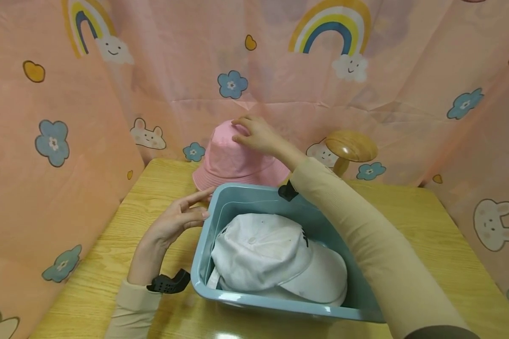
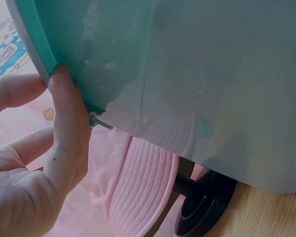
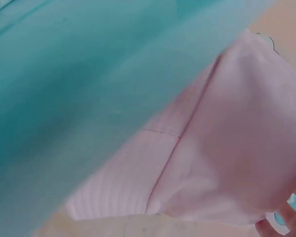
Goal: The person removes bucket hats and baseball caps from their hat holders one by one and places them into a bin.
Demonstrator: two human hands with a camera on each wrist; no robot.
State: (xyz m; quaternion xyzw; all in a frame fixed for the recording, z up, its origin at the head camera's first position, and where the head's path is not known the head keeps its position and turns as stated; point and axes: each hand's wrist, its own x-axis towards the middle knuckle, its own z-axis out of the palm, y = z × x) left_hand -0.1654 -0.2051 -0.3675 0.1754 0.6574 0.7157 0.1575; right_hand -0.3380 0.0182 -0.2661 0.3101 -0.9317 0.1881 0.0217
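Note:
A pink bucket hat (image 1: 233,157) stands crown up behind the basin. My right hand (image 1: 258,135) reaches over its crown with curved fingers, gripping it near the top; in the right wrist view only some fingers (image 3: 291,217) show at the crown's edge. A blue-green plastic basin (image 1: 222,295) stands in front, and a white baseball cap (image 1: 263,247) lies inside with its visor toward the right. My left hand (image 1: 176,221) touches the basin's left rim from outside with extended fingers. In the left wrist view those fingers (image 2: 64,113) lie against the rim.
To the back right stands a wooden mushroom-shaped stand (image 1: 351,147), partly behind the right forearm. A black round base with a post (image 2: 202,202) shows beside the pink brim. Everything rests on a wood-grain table (image 1: 407,212), enclosed by a patterned pink cloth (image 1: 186,52).

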